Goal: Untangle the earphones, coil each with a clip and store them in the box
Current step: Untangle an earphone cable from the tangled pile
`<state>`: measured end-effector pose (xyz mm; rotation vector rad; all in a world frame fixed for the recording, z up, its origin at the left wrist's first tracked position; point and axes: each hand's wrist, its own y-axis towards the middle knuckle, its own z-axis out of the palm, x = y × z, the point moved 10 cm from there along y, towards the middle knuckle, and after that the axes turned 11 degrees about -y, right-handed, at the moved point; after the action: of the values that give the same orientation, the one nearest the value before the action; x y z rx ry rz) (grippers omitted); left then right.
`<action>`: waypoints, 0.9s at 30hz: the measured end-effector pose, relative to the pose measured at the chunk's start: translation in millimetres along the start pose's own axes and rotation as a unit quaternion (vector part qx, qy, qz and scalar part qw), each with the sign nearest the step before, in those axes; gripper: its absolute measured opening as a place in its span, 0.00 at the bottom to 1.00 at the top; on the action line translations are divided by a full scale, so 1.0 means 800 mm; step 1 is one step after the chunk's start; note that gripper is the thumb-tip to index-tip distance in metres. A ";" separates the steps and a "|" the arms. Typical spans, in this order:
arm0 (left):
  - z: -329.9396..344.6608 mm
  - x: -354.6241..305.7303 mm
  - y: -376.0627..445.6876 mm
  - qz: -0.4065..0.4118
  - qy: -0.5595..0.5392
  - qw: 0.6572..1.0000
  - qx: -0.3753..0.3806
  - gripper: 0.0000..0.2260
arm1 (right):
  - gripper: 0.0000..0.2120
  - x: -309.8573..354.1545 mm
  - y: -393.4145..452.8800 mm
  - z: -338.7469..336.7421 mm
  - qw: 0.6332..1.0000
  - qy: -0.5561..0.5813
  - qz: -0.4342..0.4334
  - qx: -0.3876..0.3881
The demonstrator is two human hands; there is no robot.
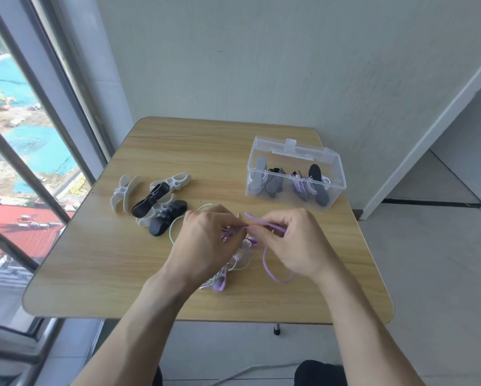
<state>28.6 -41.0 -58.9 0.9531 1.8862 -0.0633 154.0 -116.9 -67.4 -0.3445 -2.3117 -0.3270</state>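
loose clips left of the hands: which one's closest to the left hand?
The black clip at the near end of the pile, beside the green cable, lies closest to the left hand. The white clips and the other black clip lie farther back-left.

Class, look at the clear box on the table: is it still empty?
No. The clear box already holds several coiled earphones on grey and black clips, seen through its wall.

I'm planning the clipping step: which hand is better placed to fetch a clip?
Left hand, probably: the loose black and white plastic clips lie on its side; the right hand pinches the purple cord.
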 end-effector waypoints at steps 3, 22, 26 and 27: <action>0.003 0.005 0.000 -0.020 0.031 0.999 0.013 0.06 | 0.06 -0.006 -0.001 -0.029 0.998 0.002 0.003 -0.068; -0.016 -0.026 0.008 0.046 -0.033 0.998 -0.027 0.12 | 0.12 -0.050 -0.032 -0.101 0.857 0.371 0.110 -0.341; -0.017 -0.021 0.008 0.044 -0.046 0.997 -0.033 0.14 | 0.14 -0.058 -0.037 -0.100 0.832 0.398 0.127 -0.365; -0.017 -0.020 0.008 0.042 -0.047 0.997 -0.034 0.15 | 0.14 -0.061 -0.037 -0.100 0.826 0.407 0.130 -0.367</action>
<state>26.3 -40.2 -37.0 0.9660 1.7486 0.0070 229.3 -178.4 -52.3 -0.7200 -1.2004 -1.0085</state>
